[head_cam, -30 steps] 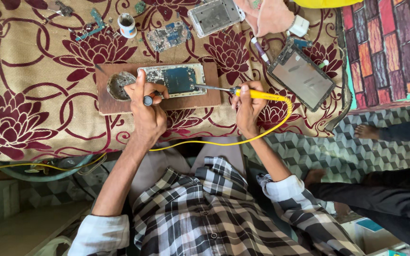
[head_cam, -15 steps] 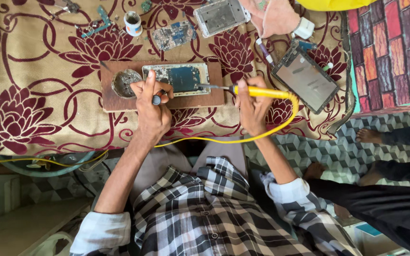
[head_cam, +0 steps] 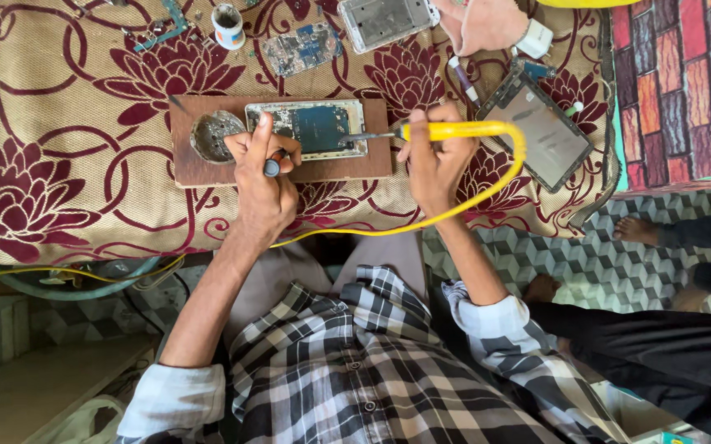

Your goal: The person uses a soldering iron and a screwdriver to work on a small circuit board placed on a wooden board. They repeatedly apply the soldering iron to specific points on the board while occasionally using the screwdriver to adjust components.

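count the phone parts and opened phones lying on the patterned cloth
4. An opened phone on the wooden board, a loose circuit board above it, a phone back frame at the top edge, and a screen panel at right. More may lie beyond the frame.

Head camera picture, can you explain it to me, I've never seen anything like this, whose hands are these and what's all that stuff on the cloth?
The camera sits on a person's head and looks down, so the checked shirt and both arms belong to the wearer. The right hand holds a yellow soldering iron, its tip on an opened phone lying on a wooden board. The left hand rests on the board at the phone's edge and grips a small dark-tipped tool. Beside it sits a round metal dish. All of this rests on a flowered cloth, along with a loose circuit board, a small white pot, a phone frame and a phone screen. The hand at the top is another person's.
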